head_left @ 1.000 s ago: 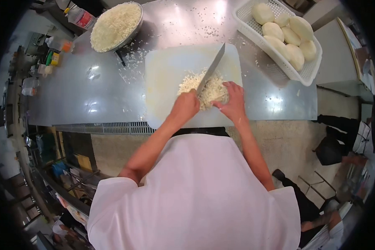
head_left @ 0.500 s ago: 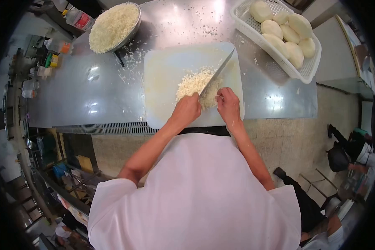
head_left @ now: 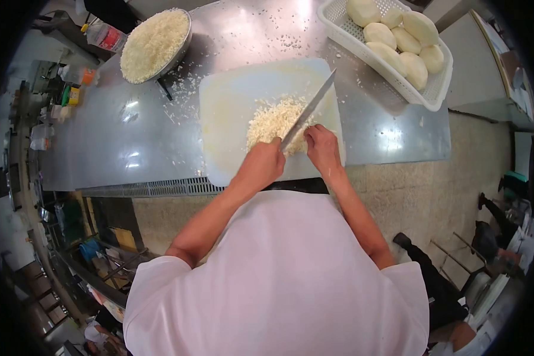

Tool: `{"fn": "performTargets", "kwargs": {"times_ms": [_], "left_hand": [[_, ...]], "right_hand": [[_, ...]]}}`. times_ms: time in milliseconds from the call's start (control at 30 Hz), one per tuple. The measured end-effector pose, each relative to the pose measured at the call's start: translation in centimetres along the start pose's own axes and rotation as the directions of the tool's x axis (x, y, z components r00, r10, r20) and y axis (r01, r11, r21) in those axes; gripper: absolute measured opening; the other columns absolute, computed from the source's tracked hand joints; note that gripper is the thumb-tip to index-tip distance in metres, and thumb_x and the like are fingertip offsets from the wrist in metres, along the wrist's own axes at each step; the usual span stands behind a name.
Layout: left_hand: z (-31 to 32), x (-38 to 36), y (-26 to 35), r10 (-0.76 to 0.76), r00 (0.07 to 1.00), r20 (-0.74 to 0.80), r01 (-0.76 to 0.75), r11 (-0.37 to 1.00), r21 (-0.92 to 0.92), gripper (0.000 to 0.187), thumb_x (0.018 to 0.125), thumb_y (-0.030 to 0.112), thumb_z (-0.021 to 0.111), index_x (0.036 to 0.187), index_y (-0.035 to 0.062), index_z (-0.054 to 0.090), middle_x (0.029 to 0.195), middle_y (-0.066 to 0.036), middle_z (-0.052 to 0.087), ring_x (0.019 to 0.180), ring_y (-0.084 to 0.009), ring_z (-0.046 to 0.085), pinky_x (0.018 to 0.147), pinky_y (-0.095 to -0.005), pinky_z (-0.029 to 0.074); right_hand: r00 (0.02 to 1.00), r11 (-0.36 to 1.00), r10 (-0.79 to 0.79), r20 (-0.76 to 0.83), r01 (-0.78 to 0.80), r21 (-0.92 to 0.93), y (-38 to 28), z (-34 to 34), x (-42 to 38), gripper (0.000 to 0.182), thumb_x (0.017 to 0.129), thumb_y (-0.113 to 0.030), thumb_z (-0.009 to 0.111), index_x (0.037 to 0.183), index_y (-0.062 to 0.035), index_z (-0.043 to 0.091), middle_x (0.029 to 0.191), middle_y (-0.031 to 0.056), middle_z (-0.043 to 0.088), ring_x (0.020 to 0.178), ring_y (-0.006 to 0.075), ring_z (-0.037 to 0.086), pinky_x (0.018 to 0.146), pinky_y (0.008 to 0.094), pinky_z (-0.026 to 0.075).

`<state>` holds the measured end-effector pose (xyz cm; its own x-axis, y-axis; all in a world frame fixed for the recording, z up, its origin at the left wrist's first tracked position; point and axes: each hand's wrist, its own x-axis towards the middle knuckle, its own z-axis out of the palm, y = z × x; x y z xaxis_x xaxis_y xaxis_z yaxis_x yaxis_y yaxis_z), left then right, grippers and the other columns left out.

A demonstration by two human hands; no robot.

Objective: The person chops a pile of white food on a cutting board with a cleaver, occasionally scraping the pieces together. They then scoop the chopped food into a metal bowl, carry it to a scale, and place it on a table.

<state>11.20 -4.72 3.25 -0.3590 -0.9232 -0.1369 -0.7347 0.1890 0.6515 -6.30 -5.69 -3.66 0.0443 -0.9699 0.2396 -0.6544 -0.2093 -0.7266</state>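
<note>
My left hand [head_left: 263, 161] is wrapped round the handle end of a large knife [head_left: 310, 109], whose blade slants up and to the right over a white cutting board [head_left: 225, 101]. Under and beside the blade lies a pile of finely chopped pale food [head_left: 275, 121]. Just right of the pile, my right hand [head_left: 323, 147] is closed with its fingertips pinched together near the blade. Whatever it may hold is too small to make out.
A bowl heaped with chopped pale bits [head_left: 155, 45] stands at the back left of the metal table [head_left: 130, 130], near a bottle [head_left: 105, 35]. A white basket [head_left: 391, 78] of peeled pale vegetables is at the back right. Other people are at the lower right and lower left.
The view has shifted slightly, so the table items sit a little further left. The knife blade has moved slightly relative to the pile. Both hands keep their closed grips.
</note>
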Motion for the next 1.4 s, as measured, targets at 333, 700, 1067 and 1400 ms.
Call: {"fn": "performTargets", "kwargs": {"times_ms": [333,700,1067,1400], "left_hand": [[2.3,1.2,-0.9,0.059,0.998,-0.024,-0.06,0.997,-0.055,0.01,0.079,0.003,0.056,0.076,-0.0057,0.051,0.062,-0.026,0.054,0.061,-0.0435,0.056,0.056,-0.0464,0.043],[-0.6,0.1,-2.7,-0.1,0.988,-0.116,0.102,0.995,0.019,0.01,0.078,0.002,0.056,0.077,-0.0068,0.051,0.064,-0.027,0.057,0.063,-0.0433,0.059,0.057,-0.0495,0.046],[-1.6,-0.8,-2.1,-0.191,0.971,-0.145,0.191,0.981,-0.014,0.01,0.079,0.001,0.055,0.076,-0.0081,0.051,0.064,-0.028,0.057,0.063,-0.0445,0.059,0.057,-0.0484,0.046],[-0.4,-1.3,-2.9,-0.226,0.969,-0.099,0.225,0.974,-0.019,0.011,0.079,0.002,0.055,0.077,-0.0081,0.052,0.065,-0.028,0.058,0.064,-0.0449,0.059,0.059,-0.049,0.047]], "right_hand": [[1.0,0.998,0.013,0.024,-0.012,-0.055,0.4,-0.1,0.0,0.005,0.075,0.003,0.059,0.077,-0.0006,0.062,0.077,0.0162,0.058,0.077,0.037,0.059,0.067,0.0442,0.047],[0.995,0.982,0.087,0.045,-0.078,-0.172,-0.6,-0.7,-2.1,0.024,0.073,-0.003,0.068,0.096,-0.0036,0.064,0.096,0.0128,0.06,0.087,0.0343,0.06,0.075,0.0398,0.05],[0.999,0.995,0.038,-0.01,-0.037,0.093,-1.0,0.3,0.8,0.024,0.072,0.008,0.062,0.095,-0.0005,0.062,0.093,0.0149,0.059,0.085,0.0364,0.059,0.073,0.0409,0.049],[0.995,0.99,0.096,0.039,-0.1,0.097,-0.4,0.5,0.6,0.017,0.074,0.01,0.059,0.088,0.0011,0.062,0.089,0.0156,0.06,0.08,0.036,0.061,0.069,0.0398,0.049]]}}
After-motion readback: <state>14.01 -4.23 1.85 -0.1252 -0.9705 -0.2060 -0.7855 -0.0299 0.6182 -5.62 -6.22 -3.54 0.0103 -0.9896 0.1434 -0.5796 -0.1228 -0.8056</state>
